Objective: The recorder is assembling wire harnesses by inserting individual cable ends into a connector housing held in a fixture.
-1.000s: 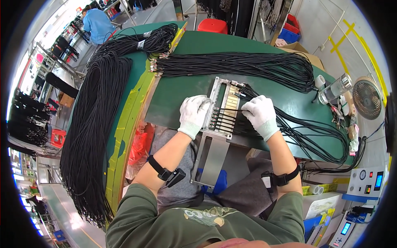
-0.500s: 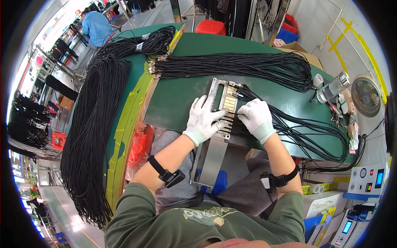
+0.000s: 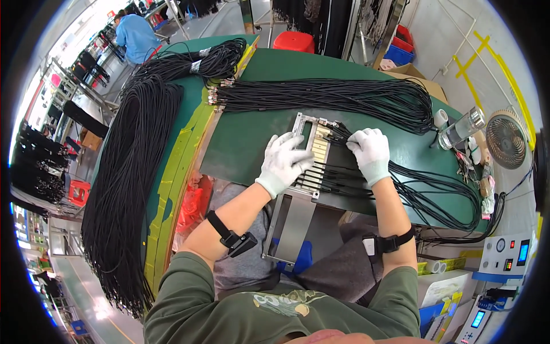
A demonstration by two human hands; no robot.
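Note:
A metal fixture (image 3: 317, 153) with a row of slots and brass-coloured pieces lies in front of me at the table's near edge. Black cables (image 3: 338, 182) run rightward out of its slots. My left hand (image 3: 283, 163), in a white glove, rests over the fixture's left side with its fingers spread and nothing held. To the right of the fixture, my gloved right hand (image 3: 369, 155) has its fingers bent together on a black cable (image 3: 344, 136) by the upper group of cables. The fingertips partly hide that cable.
A long bundle of black cables (image 3: 326, 94) lies across the green table (image 3: 229, 152). Another thick bundle (image 3: 134, 172) hangs over the left side beyond a yellow-taped board (image 3: 177, 166). A clear bottle (image 3: 461, 125) and a fan (image 3: 506, 135) stand at right. A person (image 3: 136, 37) sits far left.
My right hand has moved up and to the right, away from the fixture's middle slots, uncovering cables there. My left hand has stayed over the fixture, its fingers shifting slightly.

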